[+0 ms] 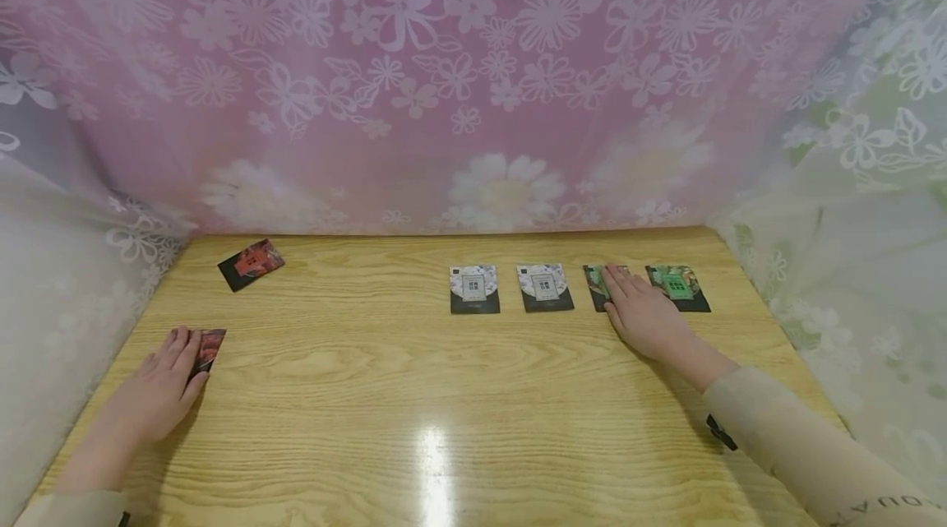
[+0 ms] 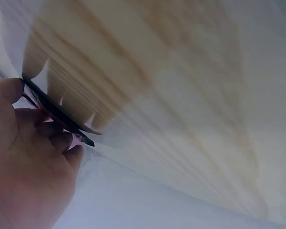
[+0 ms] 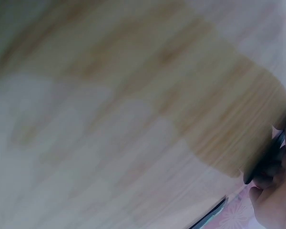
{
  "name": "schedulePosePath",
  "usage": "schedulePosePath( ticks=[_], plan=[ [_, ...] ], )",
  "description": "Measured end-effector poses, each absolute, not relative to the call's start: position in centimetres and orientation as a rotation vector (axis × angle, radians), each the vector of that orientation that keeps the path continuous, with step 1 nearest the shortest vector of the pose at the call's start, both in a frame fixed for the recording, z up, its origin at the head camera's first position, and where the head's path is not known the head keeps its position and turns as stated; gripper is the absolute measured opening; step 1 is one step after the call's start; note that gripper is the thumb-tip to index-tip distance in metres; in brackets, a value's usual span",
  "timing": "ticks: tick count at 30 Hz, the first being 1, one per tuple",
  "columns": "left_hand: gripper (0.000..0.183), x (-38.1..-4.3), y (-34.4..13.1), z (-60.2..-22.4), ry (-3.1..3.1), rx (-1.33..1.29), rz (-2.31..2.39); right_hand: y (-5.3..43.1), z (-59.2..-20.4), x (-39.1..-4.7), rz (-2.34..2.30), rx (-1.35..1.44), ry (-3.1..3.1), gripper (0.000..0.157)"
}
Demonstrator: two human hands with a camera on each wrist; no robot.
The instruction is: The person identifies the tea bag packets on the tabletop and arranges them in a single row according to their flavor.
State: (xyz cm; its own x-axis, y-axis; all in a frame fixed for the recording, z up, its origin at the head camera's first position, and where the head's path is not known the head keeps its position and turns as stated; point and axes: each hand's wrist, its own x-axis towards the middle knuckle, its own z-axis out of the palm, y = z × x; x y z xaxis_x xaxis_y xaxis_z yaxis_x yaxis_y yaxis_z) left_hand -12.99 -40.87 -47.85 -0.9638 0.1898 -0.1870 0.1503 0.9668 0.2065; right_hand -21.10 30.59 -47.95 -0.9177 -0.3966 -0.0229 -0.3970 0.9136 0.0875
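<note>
In the head view my left hand [image 1: 155,395] is over a red and black sachet [image 1: 212,346] at the table's left side, its fingers hiding much of it. The left wrist view shows that hand's thumb and bent fingers at the dark edge of the sachet [image 2: 59,112], close to the wood. My right hand [image 1: 647,313] holds a green and black sachet [image 1: 595,288], fingertips at its far edge and thumb at the near one. Another green sachet [image 1: 679,288] lies just right of it. In the right wrist view the held sachet [image 3: 264,162] appears edge-on.
Two white and black sachets [image 1: 475,290] lie side by side left of my right hand. A second red sachet [image 1: 251,264] lies tilted at the back left of the wooden table [image 1: 355,395]. Flowered curtains [image 1: 473,83] hang behind and at both sides.
</note>
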Motion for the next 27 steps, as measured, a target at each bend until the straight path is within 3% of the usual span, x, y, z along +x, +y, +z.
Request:
schedulePosePath(
  ticks=[27],
  plan=[
    [0.066, -16.5, -32.0, -48.1, 3.051, 0.38, 0.104, 30.4, -47.9, -21.0, 0.14, -0.63, 3.069, 0.063]
  ],
)
